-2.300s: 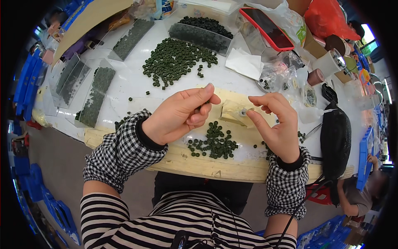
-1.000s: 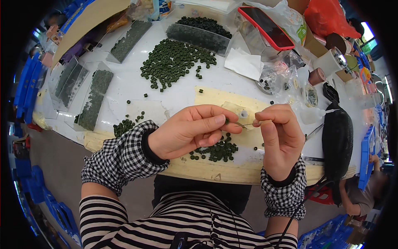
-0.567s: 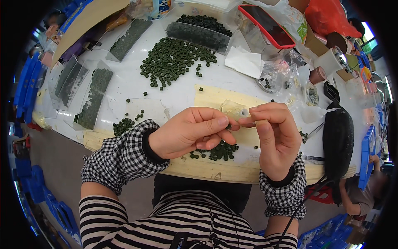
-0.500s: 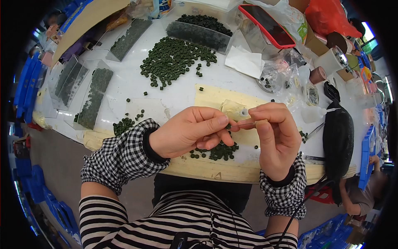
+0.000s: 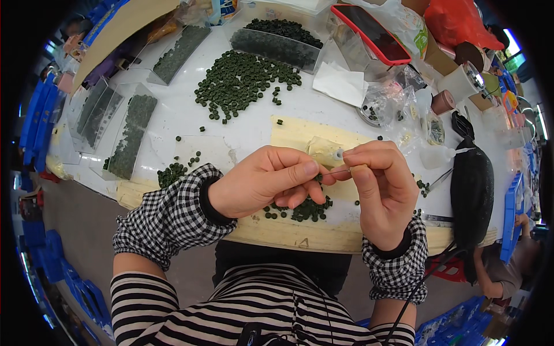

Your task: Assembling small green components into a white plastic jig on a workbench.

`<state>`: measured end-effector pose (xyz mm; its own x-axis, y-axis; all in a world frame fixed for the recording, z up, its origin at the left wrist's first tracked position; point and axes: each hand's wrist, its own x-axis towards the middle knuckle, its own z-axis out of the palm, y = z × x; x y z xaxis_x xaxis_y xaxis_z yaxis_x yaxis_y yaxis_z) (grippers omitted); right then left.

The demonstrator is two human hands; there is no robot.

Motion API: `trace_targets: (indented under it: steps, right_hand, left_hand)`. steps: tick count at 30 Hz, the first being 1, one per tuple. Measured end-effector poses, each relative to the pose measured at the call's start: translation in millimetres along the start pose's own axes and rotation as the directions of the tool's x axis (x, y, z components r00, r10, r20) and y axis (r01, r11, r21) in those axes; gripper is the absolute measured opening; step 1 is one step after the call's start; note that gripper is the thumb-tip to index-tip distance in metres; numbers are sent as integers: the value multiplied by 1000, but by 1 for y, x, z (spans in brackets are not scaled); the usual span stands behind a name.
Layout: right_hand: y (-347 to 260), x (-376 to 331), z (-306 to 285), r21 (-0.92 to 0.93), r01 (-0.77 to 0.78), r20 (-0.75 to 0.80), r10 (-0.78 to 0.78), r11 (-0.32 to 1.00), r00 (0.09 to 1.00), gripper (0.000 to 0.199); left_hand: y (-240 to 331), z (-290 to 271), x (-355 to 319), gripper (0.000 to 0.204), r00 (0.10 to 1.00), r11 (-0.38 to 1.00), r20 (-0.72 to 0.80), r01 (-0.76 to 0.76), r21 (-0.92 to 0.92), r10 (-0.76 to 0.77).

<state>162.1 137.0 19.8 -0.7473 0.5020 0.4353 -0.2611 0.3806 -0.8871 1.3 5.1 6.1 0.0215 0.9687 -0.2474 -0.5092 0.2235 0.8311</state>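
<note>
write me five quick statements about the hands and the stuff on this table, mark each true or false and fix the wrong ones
1. The right hand holds a thin rod at its fingertips. True.
2. The left hand lies flat and open on the table. False: the left hand is raised, its thumb and forefinger together.
3. A large loose heap of dark green pieces lies beyond the hands. True.
4. The phone has a blue case. False: the phone's case is red.
5. Checked sleeve covers are on both forearms. True.
</note>
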Motion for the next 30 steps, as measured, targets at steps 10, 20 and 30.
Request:
trace_targets:
  steps: [10, 20, 30]
  right_hand:
    - [-3, 0, 2, 72, -44, -62, 48, 996, 997, 9]
    - [5, 15, -8, -615, 201, 15, -243, 762, 970, 11]
    - [9, 13, -5, -660, 226, 91, -222, 716, 971, 25]
  left_hand:
    - [0, 0, -1, 32, 1000, 1000, -7, -8, -13, 8]
    - [-2, -3, 2, 27, 990, 993, -113, -92, -76, 83]
    - [-2, -2, 1, 25, 903, 923, -228, -318, 218, 365]
